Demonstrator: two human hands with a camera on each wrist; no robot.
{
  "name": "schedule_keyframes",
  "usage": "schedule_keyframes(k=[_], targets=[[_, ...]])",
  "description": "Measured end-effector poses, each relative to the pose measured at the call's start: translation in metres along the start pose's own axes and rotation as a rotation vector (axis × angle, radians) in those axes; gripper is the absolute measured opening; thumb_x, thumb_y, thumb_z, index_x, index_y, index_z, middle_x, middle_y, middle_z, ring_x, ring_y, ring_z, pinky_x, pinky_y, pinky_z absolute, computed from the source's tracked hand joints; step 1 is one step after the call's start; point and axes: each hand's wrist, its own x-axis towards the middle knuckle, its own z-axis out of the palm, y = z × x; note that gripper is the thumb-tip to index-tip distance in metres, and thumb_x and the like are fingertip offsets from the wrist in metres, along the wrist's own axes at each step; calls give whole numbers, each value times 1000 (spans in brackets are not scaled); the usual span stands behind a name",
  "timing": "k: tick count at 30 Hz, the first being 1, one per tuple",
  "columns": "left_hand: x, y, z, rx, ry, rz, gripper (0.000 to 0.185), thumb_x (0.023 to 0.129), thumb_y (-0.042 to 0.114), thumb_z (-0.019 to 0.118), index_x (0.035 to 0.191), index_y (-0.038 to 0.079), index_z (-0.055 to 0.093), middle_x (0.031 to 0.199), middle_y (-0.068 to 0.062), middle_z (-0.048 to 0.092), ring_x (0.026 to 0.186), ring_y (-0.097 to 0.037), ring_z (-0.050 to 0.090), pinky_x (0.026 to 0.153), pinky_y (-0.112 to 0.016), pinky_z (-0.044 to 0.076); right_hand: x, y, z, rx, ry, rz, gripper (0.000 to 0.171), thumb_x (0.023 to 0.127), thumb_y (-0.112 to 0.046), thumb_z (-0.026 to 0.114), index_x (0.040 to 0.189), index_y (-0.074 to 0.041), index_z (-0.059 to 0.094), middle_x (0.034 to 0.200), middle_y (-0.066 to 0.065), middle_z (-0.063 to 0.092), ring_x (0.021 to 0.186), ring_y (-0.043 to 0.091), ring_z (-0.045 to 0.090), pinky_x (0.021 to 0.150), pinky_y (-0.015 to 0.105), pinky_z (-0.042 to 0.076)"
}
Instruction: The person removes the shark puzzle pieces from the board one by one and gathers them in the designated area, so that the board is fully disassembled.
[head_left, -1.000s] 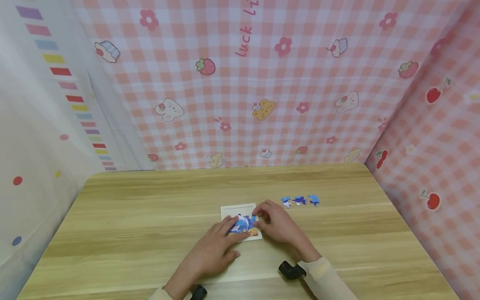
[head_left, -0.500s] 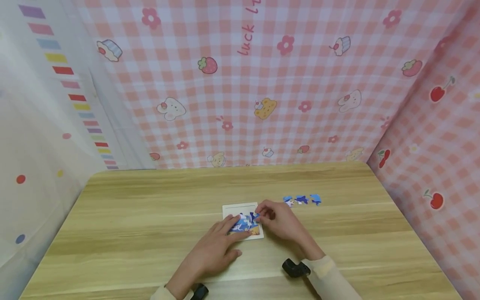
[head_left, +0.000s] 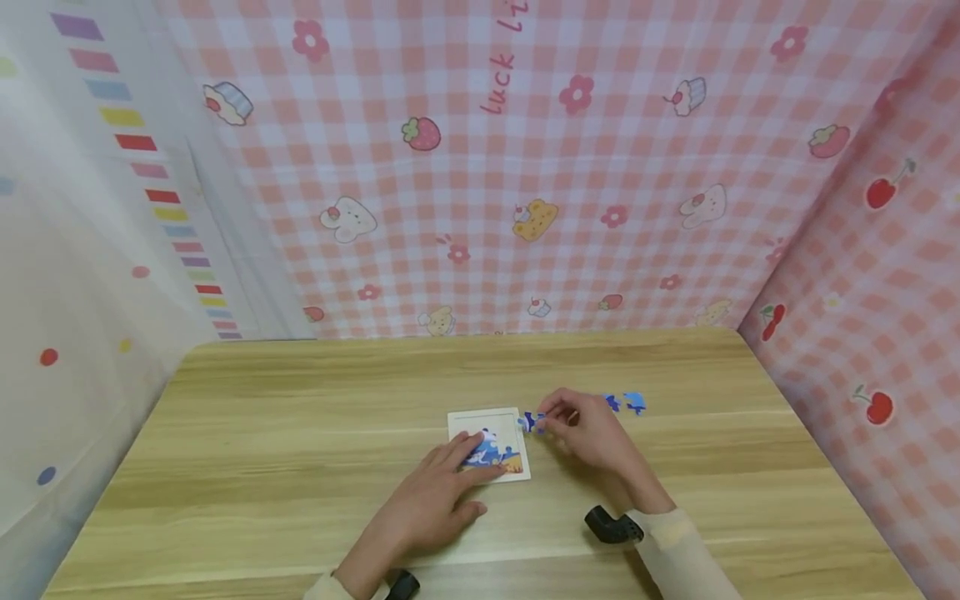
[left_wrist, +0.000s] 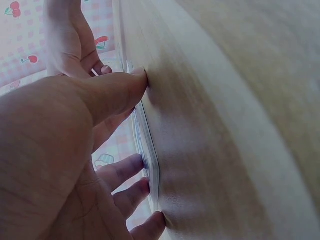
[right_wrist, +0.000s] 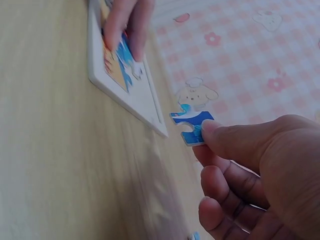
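A small white puzzle tray lies on the wooden table, with several blue pieces set in its near half. My left hand rests flat on the tray's near edge, its fingers straight on the fitted pieces. My right hand pinches one blue puzzle piece just off the tray's right edge, lifted slightly above the table. In the right wrist view the blue puzzle piece sits between thumb and fingers, clear of the white puzzle tray. In the left wrist view my thumb presses on the table beside the tray's edge.
Two loose blue pieces lie on the table behind my right hand. Pink checked cloth walls close in the back and right side; a pale wall stands at the left.
My right hand has lifted a blue piece from the tray and drawn it to the right, off the tray. The left hand has stayed on the tray.
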Motion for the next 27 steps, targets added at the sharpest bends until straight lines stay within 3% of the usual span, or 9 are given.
schedule_keyframes(k=[27], targets=[[-1,-1,-1,-6,-17,-15,52,101,35,63,150,43,49,172,-3,24,160,-29,21,129,-54,25,-19,44,-47,-31,66,11,7,96,-20,73,99,-15,70,84,2,73,71,15,64,55,23,52]])
